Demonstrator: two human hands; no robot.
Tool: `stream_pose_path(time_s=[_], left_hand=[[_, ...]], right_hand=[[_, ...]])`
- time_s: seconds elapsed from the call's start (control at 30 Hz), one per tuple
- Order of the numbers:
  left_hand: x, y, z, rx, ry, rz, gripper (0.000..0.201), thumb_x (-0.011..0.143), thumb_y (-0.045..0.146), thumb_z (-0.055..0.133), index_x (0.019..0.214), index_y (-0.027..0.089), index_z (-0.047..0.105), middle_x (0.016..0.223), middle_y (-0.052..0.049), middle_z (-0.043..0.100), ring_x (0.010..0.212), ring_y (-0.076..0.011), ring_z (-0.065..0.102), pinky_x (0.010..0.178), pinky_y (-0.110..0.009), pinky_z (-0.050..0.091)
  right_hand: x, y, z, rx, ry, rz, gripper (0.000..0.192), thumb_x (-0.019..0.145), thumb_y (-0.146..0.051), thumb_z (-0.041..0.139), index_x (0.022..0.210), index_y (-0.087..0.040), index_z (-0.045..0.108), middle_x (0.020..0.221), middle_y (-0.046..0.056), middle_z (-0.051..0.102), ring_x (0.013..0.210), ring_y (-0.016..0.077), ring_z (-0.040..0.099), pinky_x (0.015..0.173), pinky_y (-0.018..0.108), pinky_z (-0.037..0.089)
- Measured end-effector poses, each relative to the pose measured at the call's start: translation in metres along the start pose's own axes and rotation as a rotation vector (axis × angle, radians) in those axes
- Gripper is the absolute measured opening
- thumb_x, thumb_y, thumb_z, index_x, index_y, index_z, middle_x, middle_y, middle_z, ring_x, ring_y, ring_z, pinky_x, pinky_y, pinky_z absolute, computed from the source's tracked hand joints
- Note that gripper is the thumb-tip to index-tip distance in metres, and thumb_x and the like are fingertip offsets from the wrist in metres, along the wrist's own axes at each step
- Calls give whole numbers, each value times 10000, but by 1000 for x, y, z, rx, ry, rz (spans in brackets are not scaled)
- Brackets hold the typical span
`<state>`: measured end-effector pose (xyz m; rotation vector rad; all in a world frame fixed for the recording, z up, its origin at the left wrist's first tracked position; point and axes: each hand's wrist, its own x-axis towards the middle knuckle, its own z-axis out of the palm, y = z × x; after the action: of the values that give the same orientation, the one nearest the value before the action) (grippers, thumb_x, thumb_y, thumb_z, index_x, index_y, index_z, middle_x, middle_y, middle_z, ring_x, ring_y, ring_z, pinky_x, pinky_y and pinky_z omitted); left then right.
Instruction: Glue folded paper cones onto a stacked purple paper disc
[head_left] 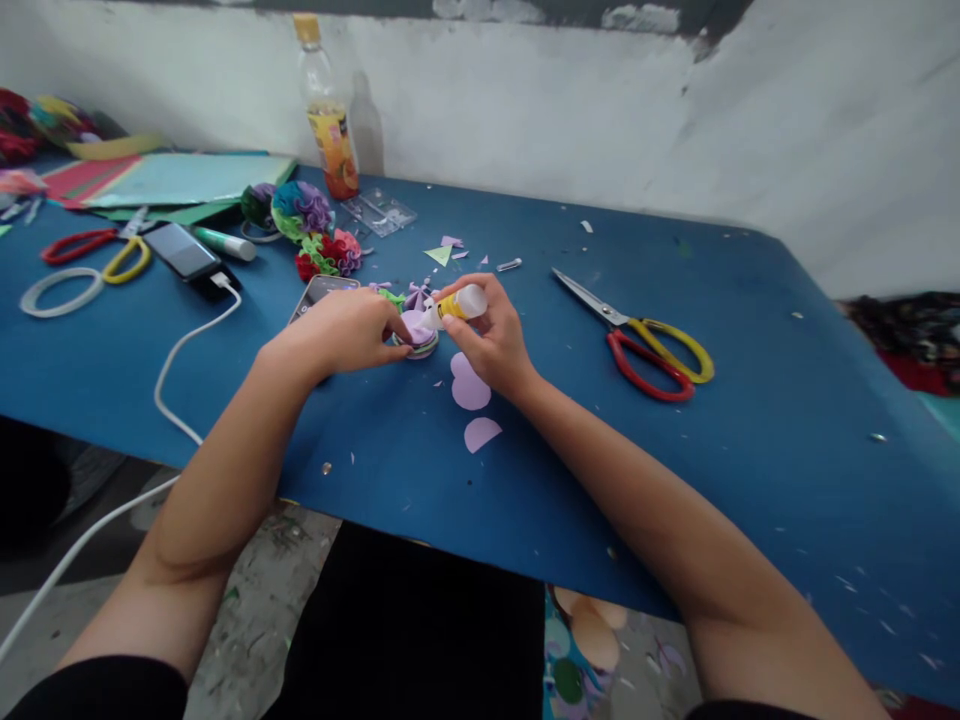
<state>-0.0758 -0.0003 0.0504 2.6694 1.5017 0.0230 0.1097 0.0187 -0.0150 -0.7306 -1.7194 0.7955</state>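
My left hand (341, 330) presses down on a small round paper piece with purple folded petals (418, 333) lying on the blue table (750, 430). My right hand (491, 335) grips a small glue bottle (457, 304) with a yellow label, tilted so its tip points at the purple piece. Two loose purple paper discs (471, 388) lie just under my right wrist, with a third half disc (481, 433) nearer the table's front edge.
Red-and-yellow scissors (649, 345) lie to the right. Colourful paper flowers (315, 230), a drink bottle (328, 110), a phone on a white cable (184, 252), a marker (225, 243), a second pair of scissors (97, 250), a white ring (60, 292) and paper sheets (172, 180) lie to the left.
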Motion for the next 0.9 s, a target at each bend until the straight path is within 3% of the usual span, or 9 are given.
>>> stream_pose_path(time_s=[0.3, 0.53, 0.9], left_hand=[[8, -13, 12, -115, 132, 54, 339, 806, 403, 540, 1005, 146, 639, 1085, -91, 620, 942, -235, 589, 790, -324, 443], [12, -10, 15, -139, 54, 48, 299, 797, 352, 548, 1014, 150, 587, 984, -87, 637, 892, -227, 581, 751, -312, 425], [13, -11, 15, -164, 68, 45, 257, 782, 338, 563, 959, 154, 584, 943, -81, 636, 857, -214, 580, 718, -295, 409]], right_hand=[[1, -3, 0, -20, 60, 23, 194, 740, -212, 540, 908, -261, 458, 897, 4, 607, 788, 158, 595, 685, 313, 522], [1, -4, 1, -70, 79, 10, 184, 738, -220, 539, 899, -258, 459, 877, 10, 606, 757, 166, 587, 669, 324, 522], [0, -4, 1, -13, 29, 17, 199, 748, -240, 567, 925, -253, 477, 928, 14, 616, 805, 159, 603, 721, 315, 533]])
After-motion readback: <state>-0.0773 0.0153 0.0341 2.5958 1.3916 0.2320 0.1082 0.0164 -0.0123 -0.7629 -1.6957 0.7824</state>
